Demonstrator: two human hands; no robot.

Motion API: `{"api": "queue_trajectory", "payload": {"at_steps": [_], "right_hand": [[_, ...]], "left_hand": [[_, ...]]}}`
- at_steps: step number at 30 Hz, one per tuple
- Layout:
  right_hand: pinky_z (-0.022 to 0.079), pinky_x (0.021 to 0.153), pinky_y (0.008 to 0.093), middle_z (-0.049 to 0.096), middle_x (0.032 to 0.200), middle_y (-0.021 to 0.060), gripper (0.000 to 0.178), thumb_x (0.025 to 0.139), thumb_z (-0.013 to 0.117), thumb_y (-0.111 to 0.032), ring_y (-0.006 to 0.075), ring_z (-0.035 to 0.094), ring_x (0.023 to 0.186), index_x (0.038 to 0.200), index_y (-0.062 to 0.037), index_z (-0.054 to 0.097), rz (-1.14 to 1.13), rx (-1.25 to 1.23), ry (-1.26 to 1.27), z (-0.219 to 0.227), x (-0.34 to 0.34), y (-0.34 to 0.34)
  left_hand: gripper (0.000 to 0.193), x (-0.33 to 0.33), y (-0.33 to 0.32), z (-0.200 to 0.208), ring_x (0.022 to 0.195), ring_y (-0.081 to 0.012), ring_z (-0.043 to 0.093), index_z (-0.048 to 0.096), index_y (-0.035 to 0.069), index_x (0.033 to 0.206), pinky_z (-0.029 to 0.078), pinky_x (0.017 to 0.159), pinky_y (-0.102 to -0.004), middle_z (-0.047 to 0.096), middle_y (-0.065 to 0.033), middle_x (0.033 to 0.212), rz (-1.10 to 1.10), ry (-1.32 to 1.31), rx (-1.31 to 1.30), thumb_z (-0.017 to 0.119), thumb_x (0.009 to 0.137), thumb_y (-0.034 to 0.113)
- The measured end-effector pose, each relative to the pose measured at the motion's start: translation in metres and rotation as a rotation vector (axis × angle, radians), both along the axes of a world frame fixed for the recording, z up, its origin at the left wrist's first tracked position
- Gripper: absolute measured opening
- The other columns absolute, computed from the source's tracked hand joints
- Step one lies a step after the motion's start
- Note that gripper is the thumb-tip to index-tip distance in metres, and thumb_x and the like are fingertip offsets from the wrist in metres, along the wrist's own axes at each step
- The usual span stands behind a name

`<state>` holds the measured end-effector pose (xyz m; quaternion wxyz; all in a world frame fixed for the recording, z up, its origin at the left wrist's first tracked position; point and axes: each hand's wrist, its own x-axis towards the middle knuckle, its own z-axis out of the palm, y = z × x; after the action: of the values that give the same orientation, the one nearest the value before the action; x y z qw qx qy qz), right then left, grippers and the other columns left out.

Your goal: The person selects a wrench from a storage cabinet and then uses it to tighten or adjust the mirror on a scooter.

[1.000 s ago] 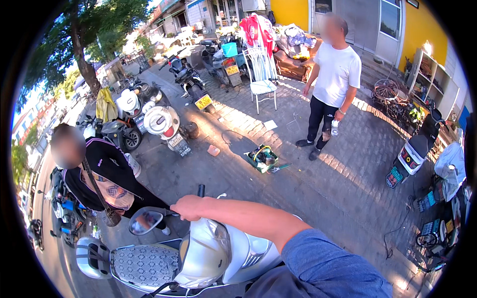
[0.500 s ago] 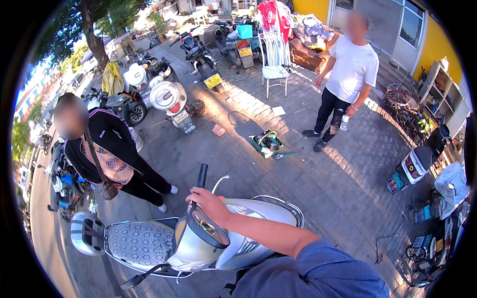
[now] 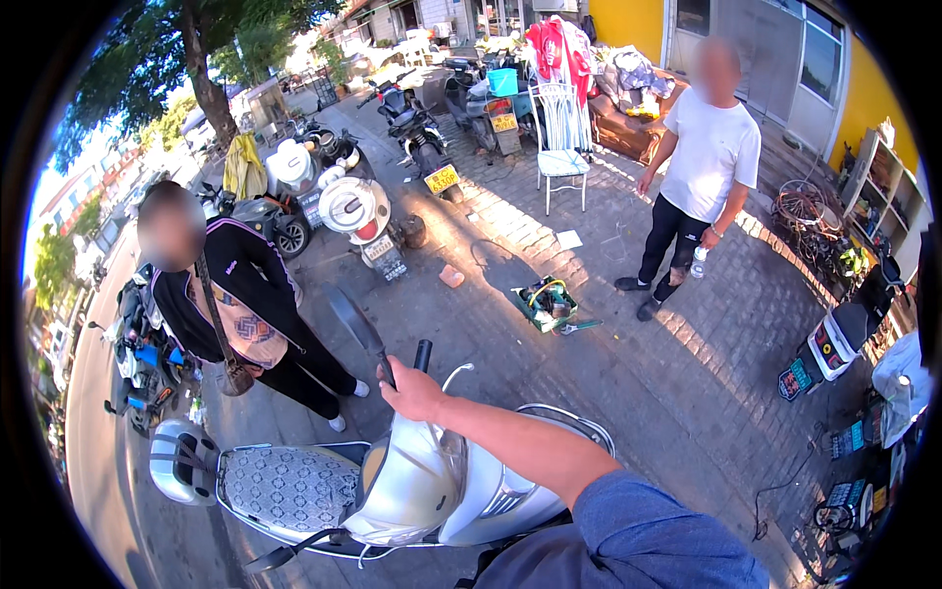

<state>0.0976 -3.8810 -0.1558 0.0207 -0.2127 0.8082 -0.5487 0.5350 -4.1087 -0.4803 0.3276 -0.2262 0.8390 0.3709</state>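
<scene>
My right hand (image 3: 414,393) is closed around the stem of a dark rear-view mirror (image 3: 355,320), which tilts up and away to the left. Its stem's lower end is hidden in my fingers, so I cannot tell whether it is fixed to the scooter. Close beside the hand are a black handlebar grip (image 3: 423,354) and a pale brake lever (image 3: 456,377). Below lies the silver-white scooter (image 3: 412,481) with a patterned grey seat (image 3: 285,486). A second mirror (image 3: 270,560) hangs at its near side. My left hand does not show.
One person (image 3: 245,294) in a black jacket stands left, just beyond the scooter; another (image 3: 711,147) in a white shirt stands at the far right, holding a bottle (image 3: 698,263). A green tool basket (image 3: 546,302), a brick (image 3: 451,276), a chair (image 3: 560,147) and parked scooters (image 3: 358,211) stand beyond.
The mirror has swung from the near side of my right hand to above and beyond it. My hand has shifted from the grip area to the mirror's stem. The whole view has shifted slightly.
</scene>
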Motion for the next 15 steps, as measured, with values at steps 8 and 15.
{"api": "queue_trajectory", "payload": {"at_steps": [8, 15], "right_hand": [[0.05, 0.088, 0.0556, 0.07, 0.104, 0.0252, 0.029, 0.099, 0.061, -0.018, 0.046, 0.066, 0.105, 0.124, -0.0038, 0.053, 0.438, 0.455, 0.107, 0.04, -0.019, -0.002], [0.05, 0.087, 0.0535, 0.071, 0.103, 0.019, 0.024, 0.093, 0.069, -0.017, 0.0416, 0.067, 0.106, 0.112, -0.0068, 0.059, 0.688, 0.637, 0.24, 0.061, -0.027, -0.001]], "left_hand": [[0.03, 0.028, -0.002, 0.002, 0.076, -0.0339, 0.069, 0.069, 0.009, 0.094, 0.052, 0.065, -0.0493, 0.071, -0.0162, 0.085, 0.019, 0.017, -0.009, 0.065, 0.091, 0.038], [0.029, 0.071, 0.001, 0.01, 0.075, -0.0353, 0.069, 0.068, 0.009, 0.093, 0.052, 0.064, -0.0503, 0.071, -0.0167, 0.085, 0.006, 0.06, -0.018, 0.066, 0.089, 0.038]]}}
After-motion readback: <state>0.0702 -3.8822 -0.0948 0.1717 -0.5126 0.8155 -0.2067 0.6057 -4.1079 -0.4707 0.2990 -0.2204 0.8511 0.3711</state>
